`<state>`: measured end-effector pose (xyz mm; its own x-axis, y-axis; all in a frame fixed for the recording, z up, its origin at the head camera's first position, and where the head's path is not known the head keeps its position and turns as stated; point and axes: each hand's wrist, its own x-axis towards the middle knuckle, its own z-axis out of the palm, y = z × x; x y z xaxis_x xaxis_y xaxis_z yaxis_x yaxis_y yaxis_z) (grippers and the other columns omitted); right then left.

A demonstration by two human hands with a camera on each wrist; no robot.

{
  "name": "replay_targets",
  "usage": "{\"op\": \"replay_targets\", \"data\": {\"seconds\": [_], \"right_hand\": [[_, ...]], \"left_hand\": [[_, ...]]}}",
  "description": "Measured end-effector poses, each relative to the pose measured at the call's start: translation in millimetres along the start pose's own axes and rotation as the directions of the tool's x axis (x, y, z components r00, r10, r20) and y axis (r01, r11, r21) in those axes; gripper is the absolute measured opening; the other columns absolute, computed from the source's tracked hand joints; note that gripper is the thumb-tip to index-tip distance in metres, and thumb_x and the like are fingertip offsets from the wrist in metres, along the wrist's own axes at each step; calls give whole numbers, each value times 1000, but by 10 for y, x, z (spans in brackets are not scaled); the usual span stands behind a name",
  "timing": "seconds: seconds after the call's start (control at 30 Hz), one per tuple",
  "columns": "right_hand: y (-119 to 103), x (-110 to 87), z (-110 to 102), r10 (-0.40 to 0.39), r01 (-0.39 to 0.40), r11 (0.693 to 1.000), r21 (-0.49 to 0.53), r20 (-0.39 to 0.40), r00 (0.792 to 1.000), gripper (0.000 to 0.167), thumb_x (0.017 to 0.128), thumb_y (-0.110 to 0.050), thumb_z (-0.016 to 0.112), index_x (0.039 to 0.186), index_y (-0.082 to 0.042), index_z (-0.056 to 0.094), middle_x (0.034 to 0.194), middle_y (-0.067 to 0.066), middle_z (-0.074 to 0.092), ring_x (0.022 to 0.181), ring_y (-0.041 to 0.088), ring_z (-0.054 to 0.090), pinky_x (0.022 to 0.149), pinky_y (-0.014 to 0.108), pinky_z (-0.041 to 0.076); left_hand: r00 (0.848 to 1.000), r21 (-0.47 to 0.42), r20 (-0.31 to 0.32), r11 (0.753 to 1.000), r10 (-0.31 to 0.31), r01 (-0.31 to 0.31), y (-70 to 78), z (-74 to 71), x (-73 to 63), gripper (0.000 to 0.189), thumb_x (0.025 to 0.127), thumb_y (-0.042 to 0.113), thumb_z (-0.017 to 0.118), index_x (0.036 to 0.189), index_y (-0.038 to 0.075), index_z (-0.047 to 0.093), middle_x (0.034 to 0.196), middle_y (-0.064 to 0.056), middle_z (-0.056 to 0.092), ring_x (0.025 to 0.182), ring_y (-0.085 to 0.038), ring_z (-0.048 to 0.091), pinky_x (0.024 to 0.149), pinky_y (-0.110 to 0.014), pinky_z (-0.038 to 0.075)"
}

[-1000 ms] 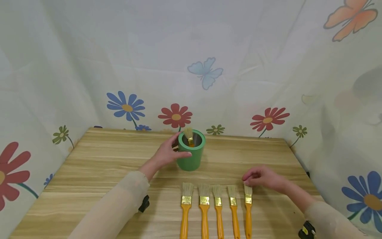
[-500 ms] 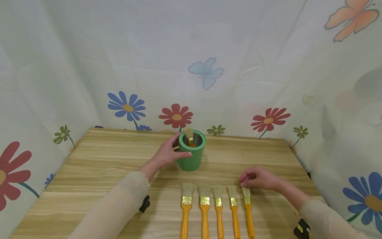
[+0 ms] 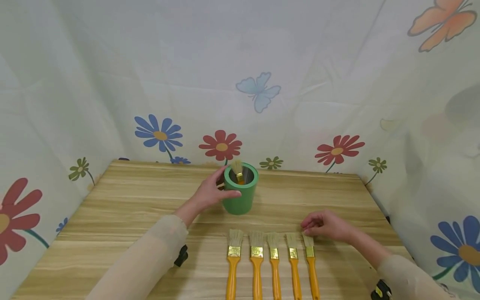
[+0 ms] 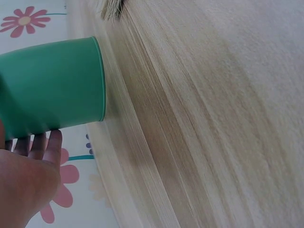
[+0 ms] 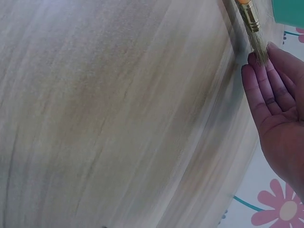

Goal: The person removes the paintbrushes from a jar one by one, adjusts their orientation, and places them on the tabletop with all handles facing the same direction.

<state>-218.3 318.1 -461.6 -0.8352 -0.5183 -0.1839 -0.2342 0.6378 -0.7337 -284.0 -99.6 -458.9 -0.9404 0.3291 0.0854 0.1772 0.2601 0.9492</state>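
Observation:
My left hand (image 3: 208, 193) grips the side of a green can (image 3: 240, 200), thumb across its front and fingers behind. In the left wrist view, the fingers lie along the wall of the green can (image 4: 52, 85). A paintbrush (image 3: 239, 173) stands in the can, bristles up, its handle mostly hidden inside. On the right, my right hand (image 3: 330, 227) pinches the bristle tip of the rightmost paintbrush (image 3: 310, 252) in a row, between thumb and fingers. In the right wrist view, the bristles of that paintbrush (image 5: 255, 40) end between the fingertips.
Several more paintbrushes with orange handles lie side by side to its left, the leftmost paintbrush (image 3: 234, 252) in front of the can. All sit on a wooden table (image 3: 131, 200). A flowered cloth (image 3: 292, 125) hangs behind and around the table.
My right hand has shifted slightly left with the bristle end of the rightmost paintbrush, so that brush now slants. My left hand and the can have stayed in place.

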Motion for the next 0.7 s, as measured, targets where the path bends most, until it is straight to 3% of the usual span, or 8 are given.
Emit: {"op": "replay_targets", "data": {"seconds": [0.27, 0.47, 0.7], "right_hand": [[17, -26, -5, -43, 43, 999, 17, -15, 999, 17, 99, -9, 77, 113, 1, 76, 107, 10, 78, 93, 10, 70, 80, 22, 59], [-35, -42, -66, -15, 14, 1000, -7, -61, 998, 21, 101, -14, 75, 117, 0, 75, 106, 6, 78, 94, 12, 70, 80, 23, 59], [-131, 22, -159, -74, 75, 997, 3, -121, 990, 30, 103, -15, 74, 123, 7, 72, 112, 16, 78, 99, 14, 74, 83, 22, 60]], "left_hand": [[1000, 6, 1, 1000, -11, 11, 0, -6, 11, 102, 86, 31, 93, 168, 27, 34, 167, -6, 44, 155, -37, 40, 122, -56, 41], [1000, 7, -2, 1000, -15, 15, 2, -8, 9, 103, 86, 32, 94, 169, 27, 34, 167, -6, 43, 155, -38, 40, 122, -56, 41], [1000, 10, 4, 1000, 9, -9, -10, -8, 8, 100, 86, 30, 94, 167, 30, 36, 165, -4, 46, 154, -37, 42, 121, -56, 43]]}}
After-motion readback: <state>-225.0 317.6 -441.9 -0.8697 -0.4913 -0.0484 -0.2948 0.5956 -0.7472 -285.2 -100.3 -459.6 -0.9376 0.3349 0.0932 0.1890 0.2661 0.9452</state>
